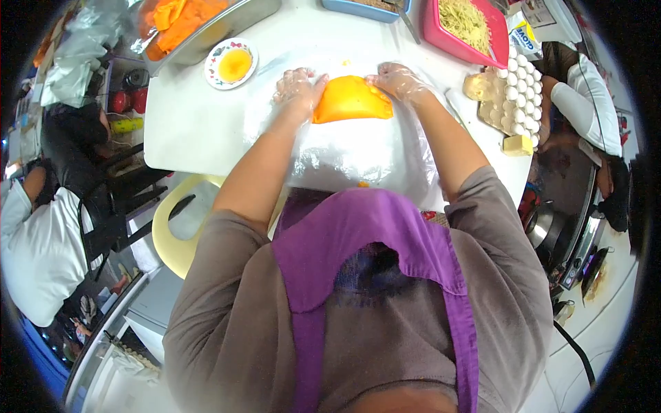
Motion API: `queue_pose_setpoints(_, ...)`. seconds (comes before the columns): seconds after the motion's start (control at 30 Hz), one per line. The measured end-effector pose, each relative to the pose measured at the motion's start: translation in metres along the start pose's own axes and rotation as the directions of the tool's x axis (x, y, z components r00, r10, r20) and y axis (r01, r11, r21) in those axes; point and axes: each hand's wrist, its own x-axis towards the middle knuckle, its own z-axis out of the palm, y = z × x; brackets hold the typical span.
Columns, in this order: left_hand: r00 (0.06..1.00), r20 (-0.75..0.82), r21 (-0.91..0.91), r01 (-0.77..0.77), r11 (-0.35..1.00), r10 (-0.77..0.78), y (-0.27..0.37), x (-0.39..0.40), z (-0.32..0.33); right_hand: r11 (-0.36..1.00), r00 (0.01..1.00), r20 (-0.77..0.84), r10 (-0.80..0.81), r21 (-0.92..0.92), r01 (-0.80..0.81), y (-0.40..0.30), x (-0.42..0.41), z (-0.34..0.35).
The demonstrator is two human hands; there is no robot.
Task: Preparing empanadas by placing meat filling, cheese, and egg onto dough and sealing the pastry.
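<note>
A folded, half-moon piece of orange dough [353, 99] lies on a clear plastic sheet [335, 155], its curved side away from me. Thin clear plastic gloves cover both of my hands. At the dough's left end is my left hand [300, 90], thumb against the edge and fingers on the sheet. Across from it, my right hand [402, 81] rests at the upper right edge, thumb side touching the dough. Neither hand visibly grips it. Small orange crumbs sit on the sheet, above and below the dough.
Around the white table [191, 134] stand a metal pan of orange dough [181, 20], a plate with yellow-orange liquid [233, 65], a blue container [366, 9], a pink basin of shredded food [465, 26], an egg tray [519, 95] and a yellow block [517, 145]. People are at both sides.
</note>
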Motion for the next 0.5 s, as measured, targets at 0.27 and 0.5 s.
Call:
queue_pose_setpoints(0.27, 0.999, -0.004, -0.006, -0.051, 0.999, 0.051, 0.000, 0.001, 0.000, 0.900, 0.970, -0.145, -0.197, -0.419, 0.121, -0.019, 0.001, 0.017)
queue_pose_setpoints(0.5, 0.997, -0.015, -0.040, -0.081, 0.996, 0.080, 0.012, 0.007, 0.008, 0.982, 0.988, -0.112, -0.108, -0.165, 0.088, -0.017, 0.013, 0.021)
